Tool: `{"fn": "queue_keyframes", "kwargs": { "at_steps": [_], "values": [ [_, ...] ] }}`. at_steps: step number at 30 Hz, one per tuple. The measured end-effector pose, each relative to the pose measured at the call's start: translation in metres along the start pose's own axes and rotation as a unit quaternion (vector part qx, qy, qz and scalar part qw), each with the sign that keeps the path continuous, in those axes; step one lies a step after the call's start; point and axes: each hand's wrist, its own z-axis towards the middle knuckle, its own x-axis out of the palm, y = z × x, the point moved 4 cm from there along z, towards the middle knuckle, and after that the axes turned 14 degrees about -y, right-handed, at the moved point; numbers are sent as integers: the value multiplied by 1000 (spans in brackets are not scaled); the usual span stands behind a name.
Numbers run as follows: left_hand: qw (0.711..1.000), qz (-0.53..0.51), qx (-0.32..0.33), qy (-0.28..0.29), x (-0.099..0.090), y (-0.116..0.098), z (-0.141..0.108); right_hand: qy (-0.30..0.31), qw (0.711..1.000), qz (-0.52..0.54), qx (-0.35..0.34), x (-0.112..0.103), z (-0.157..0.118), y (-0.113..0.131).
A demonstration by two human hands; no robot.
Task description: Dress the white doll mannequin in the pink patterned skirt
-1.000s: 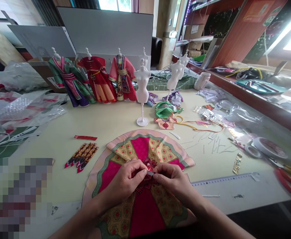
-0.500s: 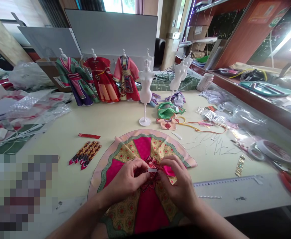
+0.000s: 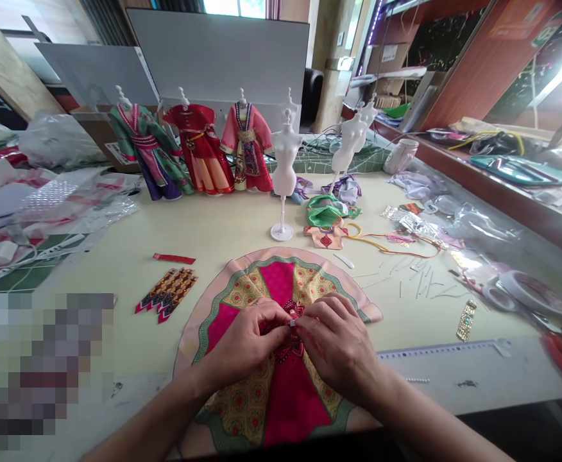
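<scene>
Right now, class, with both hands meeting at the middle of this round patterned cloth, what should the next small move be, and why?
Probably press the small white strip flat onto the red embroidered centre of the round patterned cloth before letting go. The left hand and right hand both pinch at it, and the cloth looks bunched there, so it could slip.

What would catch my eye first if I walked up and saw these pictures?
The big round cloth, in crimson and gold panels, lies on the cream table, with the left hand and right hand meeting at its centre. Behind it stands a row of miniature garments on white stands: a green robe, a red dress and a pink robe. Beside them is a bare white mannequin.
</scene>
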Motion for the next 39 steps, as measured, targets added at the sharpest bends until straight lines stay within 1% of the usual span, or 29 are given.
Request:
{"fn": "queue_keyframes", "kwargs": {
  "at_steps": [4,9,14,18,22,28,35,39],
  "values": [
    [1000,15,23,-8,-2,0,1,20,1000,-3,-13,1,5,-1],
    [999,43,24,-1,-6,-5,5,40,999,24,-26,3,14,-5],
    [998,63,-4,11,-7,-7,12,62,997,22,-36,4,21,-10],
    [998,15,-56,33,-2,1,14,84,994,9,-67,9,20,-13],
    [996,-15,-80,38,0,9,13,87,993,6,-76,15,18,-16],
    [993,-49,-102,39,0,15,12,70,996,30,-55,22,16,-18],
    [990,-57,-122,43,2,15,12,48,995,90,4,30,13,-25],
    [987,-66,-134,57,2,13,12,41,990,128,50,31,12,-28]
  ]
}}
